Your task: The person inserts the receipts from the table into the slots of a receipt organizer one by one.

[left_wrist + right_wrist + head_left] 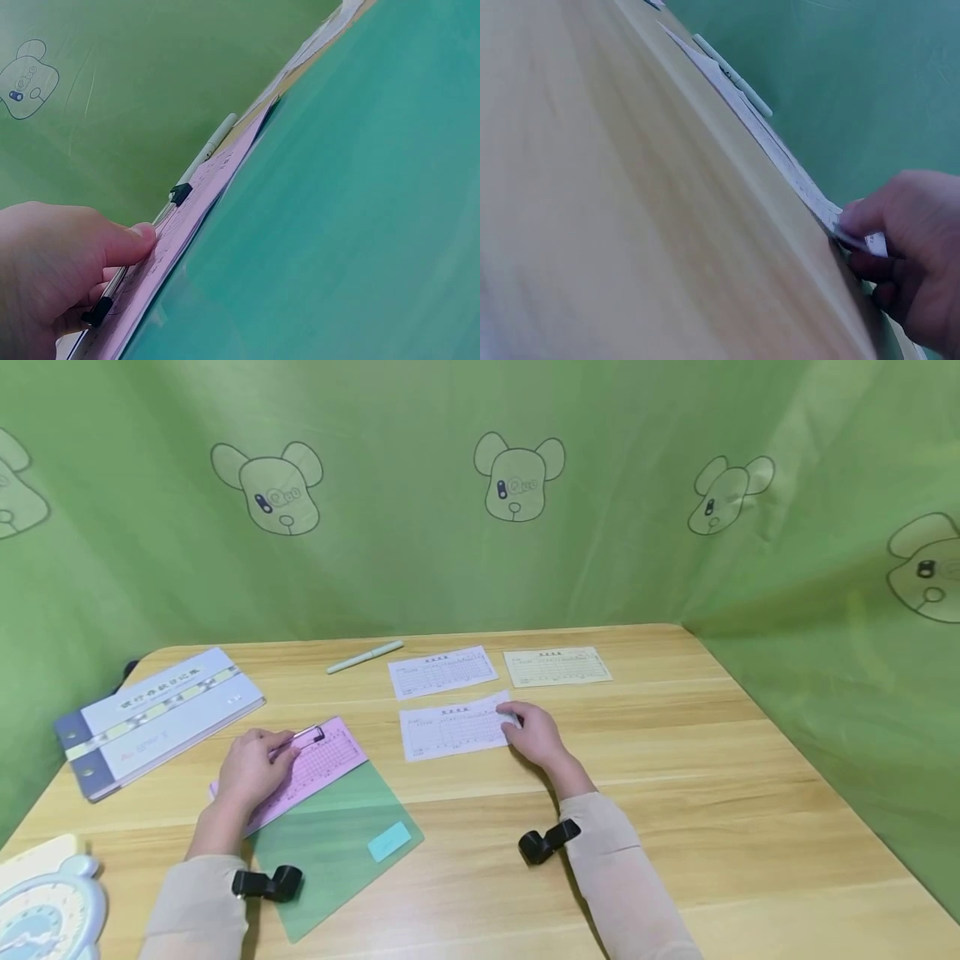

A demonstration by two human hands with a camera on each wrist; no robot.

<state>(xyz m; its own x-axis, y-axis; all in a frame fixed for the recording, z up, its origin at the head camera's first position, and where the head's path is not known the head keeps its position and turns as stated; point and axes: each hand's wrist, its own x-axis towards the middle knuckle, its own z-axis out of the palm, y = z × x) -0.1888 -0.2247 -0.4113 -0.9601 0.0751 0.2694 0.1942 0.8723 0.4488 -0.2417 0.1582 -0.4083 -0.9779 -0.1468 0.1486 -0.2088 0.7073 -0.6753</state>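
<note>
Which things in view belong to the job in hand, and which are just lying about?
Job, it seems:
metal clip, pinched by the left hand
pink slip on the green board
nearer white slip, held by the right hand
farther white slip and yellow slip, untouched but probably

Lying about, apparently:
pen
blue-and-white book
clock

"What colour is the gridded form (333,757)?"
"Pink; the clipboard (322,856) is green."
"And the nearer slip (450,731)?"
"Whitish, with gridded lines. The curtain (405,564) is green with outlined animal heads; the counter (675,760), yellowish wood-grain."
</note>
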